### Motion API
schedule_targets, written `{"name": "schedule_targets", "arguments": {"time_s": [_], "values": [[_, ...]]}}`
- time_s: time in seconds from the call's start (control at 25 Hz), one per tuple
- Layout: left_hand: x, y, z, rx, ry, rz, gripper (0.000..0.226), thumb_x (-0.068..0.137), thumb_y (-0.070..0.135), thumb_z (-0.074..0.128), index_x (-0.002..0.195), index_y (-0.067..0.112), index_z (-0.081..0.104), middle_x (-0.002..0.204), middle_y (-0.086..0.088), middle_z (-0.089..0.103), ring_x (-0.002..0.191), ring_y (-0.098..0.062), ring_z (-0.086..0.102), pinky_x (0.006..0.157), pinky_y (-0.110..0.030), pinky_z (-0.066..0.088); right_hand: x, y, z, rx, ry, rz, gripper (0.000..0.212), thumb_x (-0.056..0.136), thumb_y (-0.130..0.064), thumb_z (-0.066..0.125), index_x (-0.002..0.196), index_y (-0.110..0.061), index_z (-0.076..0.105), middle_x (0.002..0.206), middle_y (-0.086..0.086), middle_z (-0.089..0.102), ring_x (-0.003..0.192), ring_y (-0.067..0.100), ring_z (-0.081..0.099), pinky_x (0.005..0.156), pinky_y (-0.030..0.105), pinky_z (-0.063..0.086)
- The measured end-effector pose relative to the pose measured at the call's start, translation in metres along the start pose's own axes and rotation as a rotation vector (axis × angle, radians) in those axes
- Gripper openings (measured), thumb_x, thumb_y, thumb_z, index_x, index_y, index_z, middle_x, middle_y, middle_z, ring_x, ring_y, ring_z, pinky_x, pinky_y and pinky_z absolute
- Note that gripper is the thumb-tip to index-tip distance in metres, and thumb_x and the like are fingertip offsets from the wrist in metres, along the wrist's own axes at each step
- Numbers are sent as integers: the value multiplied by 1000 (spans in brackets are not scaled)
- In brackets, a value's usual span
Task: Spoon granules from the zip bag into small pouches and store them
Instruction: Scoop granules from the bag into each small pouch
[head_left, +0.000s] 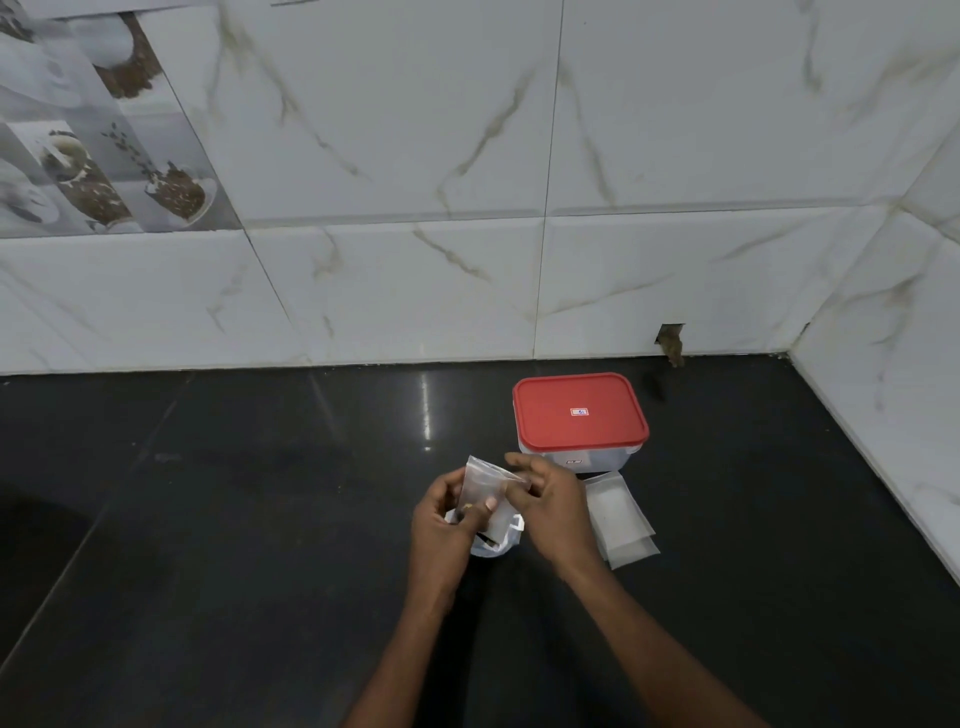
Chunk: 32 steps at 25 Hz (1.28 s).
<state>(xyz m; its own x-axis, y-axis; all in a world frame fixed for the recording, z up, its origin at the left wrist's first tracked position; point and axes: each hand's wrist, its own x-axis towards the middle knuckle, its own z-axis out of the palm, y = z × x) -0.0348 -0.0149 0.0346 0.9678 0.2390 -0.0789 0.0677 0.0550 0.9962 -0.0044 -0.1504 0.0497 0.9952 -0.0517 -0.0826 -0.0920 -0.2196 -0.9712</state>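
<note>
Dark bench (208, 519), tiled wall. Both hands pinch a pouch (485, 486): L hand (447, 525) steadies, R hand (550, 506) at its top, prob. sealing; box (579, 415) w/ lid on.

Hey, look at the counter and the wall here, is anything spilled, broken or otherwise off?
No spill shows on the dark counter. One flaw: a chipped notch at the bottom edge of the wall tile, behind the red-lidded container, with brownish material exposed. Both hands, left hand and right hand, hold a small pouch normally.
</note>
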Motion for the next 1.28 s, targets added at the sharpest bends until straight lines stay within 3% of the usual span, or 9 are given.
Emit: {"name": "schedule_targets", "arguments": {"time_s": [0.12, 0.28, 0.44, 0.68, 0.88, 1.04, 1.12, 1.2, 1.28], "values": [[5, 2, -6, -74, 7, -46, 12, 92, 2, 68, 100, 7, 76, 84, -16, 74, 72, -22, 65, 65, -34, 55, 1, 1, -9, 120, -98, 45, 37, 83, 0, 70, 117, -13, 66, 97, 4, 75, 90, 16, 73, 81, 27, 58], [9, 6, 1, -86, -16, -133, 9, 89, 1, 70, 83, 2, 77, 68, -15, 69, 56, -20, 56, 55, -28, 49, 3, 1, -12, 256, -97, 102, 19, 80, -1, 74, 97, -7, 73, 89, 9, 76, 82, 20, 72, 75, 30, 57], [9, 5, 7, -84, -53, -194, 7, 88, 0, 69, 88, 0, 77, 85, -27, 73, 69, -28, 66, 62, -32, 56, 4, 5, -14, 320, -60, 191, 6, 82, -6, 70, 88, -4, 73, 87, 19, 74, 78, 26, 69, 72, 35, 56], [10, 13, 16, -119, -54, -236, 4, 87, -4, 69, 87, -3, 73, 81, -16, 73, 71, -25, 71, 62, -33, 60, 4, 4, -27, 251, -77, 257, 7, 84, -11, 69, 85, -5, 72, 79, 7, 73, 75, 18, 70, 62, 27, 55], [6, 12, 23, -76, -82, -275, 9, 90, -2, 67, 82, 0, 73, 76, -14, 70, 68, -22, 65, 59, -30, 56, 4, 4, -27, 171, -107, 295, 12, 79, -16, 76, 89, -11, 73, 87, 8, 74, 88, 26, 71, 78, 48, 61], [7, 6, 21, -5, -112, -315, 11, 89, 3, 68, 91, -8, 71, 85, -29, 70, 77, -27, 66, 80, -48, 60, 0, 5, -28, 65, -124, 284, 13, 78, -18, 79, 88, -17, 70, 86, -1, 73, 86, 15, 69, 75, 35, 60], [7, 6, 22, 7, -109, -315, 13, 89, 2, 68, 90, -10, 71, 81, -25, 69, 74, -25, 64, 74, -44, 59, -1, 7, -28, 69, -128, 248, 8, 81, -18, 77, 85, -18, 70, 84, -2, 73, 83, 15, 70, 74, 32, 60], [6, 7, 25, 35, -93, -297, 12, 88, 1, 68, 89, -10, 72, 76, -20, 68, 66, -20, 62, 61, -33, 55, -4, 5, -28, 72, -139, 212, 6, 83, -17, 74, 81, -17, 69, 79, -5, 72, 77, 13, 68, 64, 19, 56], [6, 5, 26, 80, -80, -260, 10, 87, 3, 70, 84, -6, 74, 76, -22, 70, 68, -23, 63, 64, -37, 56, -5, 6, -30, 28, -116, 197, 10, 81, -19, 77, 78, -22, 68, 75, -8, 71, 75, 9, 68, 59, 14, 54]]}}
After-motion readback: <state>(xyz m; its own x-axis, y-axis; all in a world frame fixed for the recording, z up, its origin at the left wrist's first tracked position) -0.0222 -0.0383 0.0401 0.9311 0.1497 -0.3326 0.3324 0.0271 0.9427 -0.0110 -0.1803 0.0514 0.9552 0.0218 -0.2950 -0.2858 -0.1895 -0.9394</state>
